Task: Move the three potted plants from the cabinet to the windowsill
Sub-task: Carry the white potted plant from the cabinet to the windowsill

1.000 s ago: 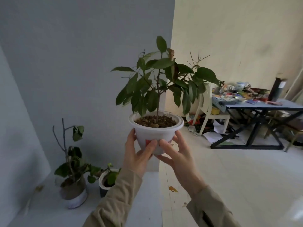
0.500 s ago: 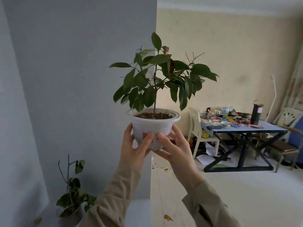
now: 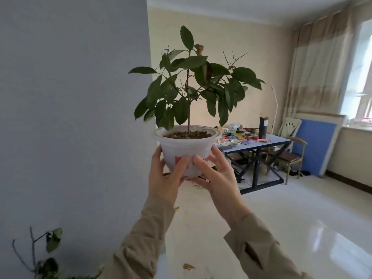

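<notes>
I have the pot (image 3: 186, 150) up in front of me, held in the air at about chest height, well clear of any surface. My left hand (image 3: 165, 178) wraps the pot's left side and underside, thumb pressed across the front near a red mark. My right hand (image 3: 216, 176) cups the right side from below, fingers (image 3: 218, 158) spread up the wall. Both hands are curled part way and closed on the pot, which stands upright. The plant (image 3: 193, 87) rises from brown soil on a thin stem, dark leaves drooping outward. Behind it stands a cluttered blue table (image 3: 269, 142) with a chair (image 3: 289, 156) beside it. A curtained window (image 3: 362, 77) is far right; its sill (image 3: 356, 128) looks cluttered, though I cannot make it out well. A second plant (image 3: 47, 256) shows bottom left.
</notes>
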